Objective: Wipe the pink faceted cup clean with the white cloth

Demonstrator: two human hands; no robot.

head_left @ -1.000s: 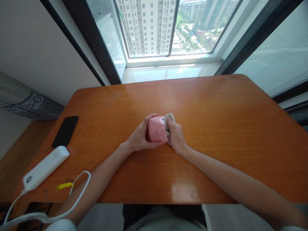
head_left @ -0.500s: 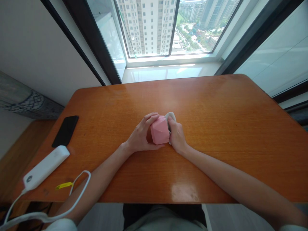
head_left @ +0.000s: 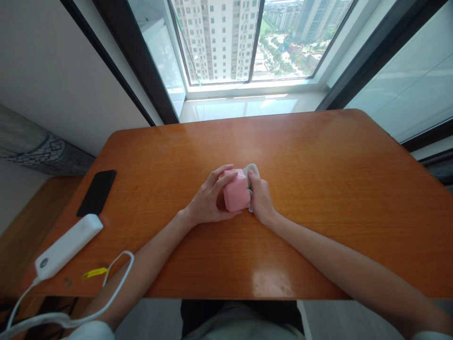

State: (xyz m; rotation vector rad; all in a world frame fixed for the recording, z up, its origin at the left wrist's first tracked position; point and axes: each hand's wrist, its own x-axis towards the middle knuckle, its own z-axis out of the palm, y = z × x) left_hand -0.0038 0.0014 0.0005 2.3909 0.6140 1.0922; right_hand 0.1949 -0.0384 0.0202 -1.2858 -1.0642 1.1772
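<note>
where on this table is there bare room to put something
Bare: the table right of the right hand, and the far strip toward the window. Crowded: the left edge (phone, power bank, cable) and the middle, where the left hand holds the pink object, the right a cloth.

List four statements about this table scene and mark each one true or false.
1. The left hand grips the pink faceted cup. True.
2. The right hand lies flat on the table, apart from the cup. False: it holds a pale cloth against the cup's right side.
3. The black phone lies near the table's left edge. True.
4. The white power strip rests on top of the phone. False: it lies apart from the phone, nearer the person.
</note>
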